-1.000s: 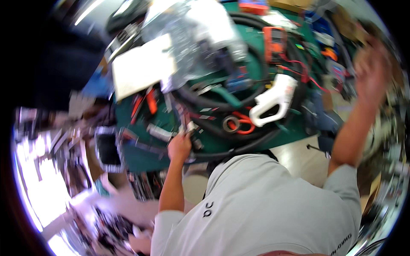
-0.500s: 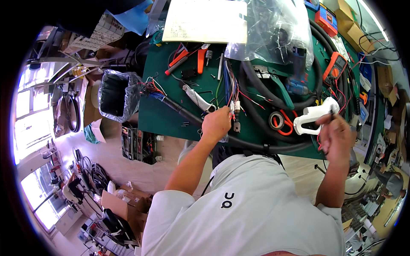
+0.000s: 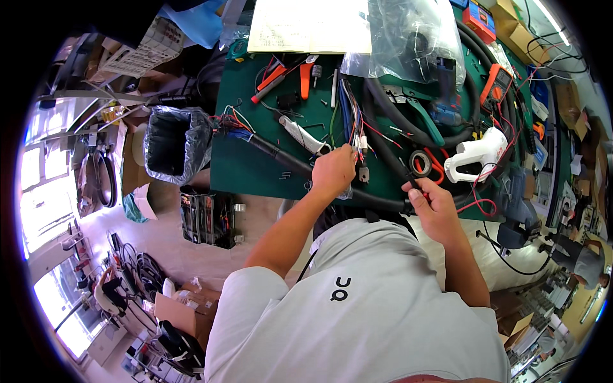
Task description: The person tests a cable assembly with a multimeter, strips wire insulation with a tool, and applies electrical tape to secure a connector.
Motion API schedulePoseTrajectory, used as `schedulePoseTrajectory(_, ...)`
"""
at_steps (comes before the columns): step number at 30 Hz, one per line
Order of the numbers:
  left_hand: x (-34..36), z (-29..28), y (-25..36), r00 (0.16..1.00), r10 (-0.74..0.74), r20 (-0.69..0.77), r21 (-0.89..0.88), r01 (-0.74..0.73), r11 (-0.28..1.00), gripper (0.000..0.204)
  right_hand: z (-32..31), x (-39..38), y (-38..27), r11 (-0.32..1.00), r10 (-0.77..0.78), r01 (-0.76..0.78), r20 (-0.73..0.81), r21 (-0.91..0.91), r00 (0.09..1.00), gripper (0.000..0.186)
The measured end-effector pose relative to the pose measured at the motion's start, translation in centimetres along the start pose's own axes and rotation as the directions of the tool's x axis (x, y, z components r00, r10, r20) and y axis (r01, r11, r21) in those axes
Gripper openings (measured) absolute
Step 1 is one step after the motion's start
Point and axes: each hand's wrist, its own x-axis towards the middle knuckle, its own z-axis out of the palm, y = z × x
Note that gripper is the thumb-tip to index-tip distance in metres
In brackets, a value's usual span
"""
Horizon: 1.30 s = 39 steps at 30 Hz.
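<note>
My left hand (image 3: 333, 171) is closed in a pinch on a bundle of thin coloured wires (image 3: 355, 131) near the table's front edge. White sleeves and metal ends show just beside its fingertips. A small grey metal terminal piece (image 3: 364, 174) lies to the right of it. My right hand (image 3: 434, 203) is closed around a multimeter test probe, mostly hidden by the fingers. A red test lead (image 3: 477, 205) loops out from that hand toward the orange multimeter (image 3: 495, 90). Behind the right hand lie a tape roll (image 3: 419, 163) and orange-handled scissors (image 3: 438, 171).
Thick black cables (image 3: 281, 155) curve across the green table (image 3: 255, 185). A white gun-shaped housing (image 3: 479, 153), a cordless drill (image 3: 446, 105), green-handled pliers (image 3: 421, 115) and a utility knife (image 3: 300, 133) lie around. A notebook (image 3: 306, 25) is at the back; a lined bin (image 3: 175, 147) stands left.
My right hand has moved left and down from beside the white housing to near the wires, and the red lead now stretches behind it. My left hand stays on the wires.
</note>
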Motion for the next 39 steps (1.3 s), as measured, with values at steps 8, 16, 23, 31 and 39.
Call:
schedulePoseTrajectory(8,-0.3,0.4,-0.1,0.998,-0.027,-0.053,0.031,0.028,0.999,0.029,2.2,-4.4,1.4,0.98,-0.191,0.189,0.045,0.061,0.98,0.031)
schedulePoseTrajectory(16,-0.5,0.4,-0.5,0.997,-0.044,-0.056,0.057,0.047,0.997,0.032,3.9,-6.4,2.5,0.969,-0.189,0.192,-0.033,0.152,0.981,0.034)
schedulePoseTrajectory(23,0.3,0.6,-1.2,0.999,-0.011,-0.053,-0.058,0.008,0.998,0.033,5.4,-4.8,1.3,0.985,-0.146,0.158,-0.142,0.076,0.979,0.03)
schedulePoseTrajectory(31,2.1,-3.1,-3.5,0.879,0.059,0.472,-0.706,0.338,0.622,0.028,8.9,-1.0,0.4,0.999,-0.013,0.021,-0.269,0.028,0.963,0.024)
schedulePoseTrajectory(39,3.6,-4.8,-4.3,0.719,0.095,0.688,-0.664,0.572,0.481,0.024,11.4,0.2,1.1,0.994,0.098,-0.071,-0.423,0.08,0.901,0.024)
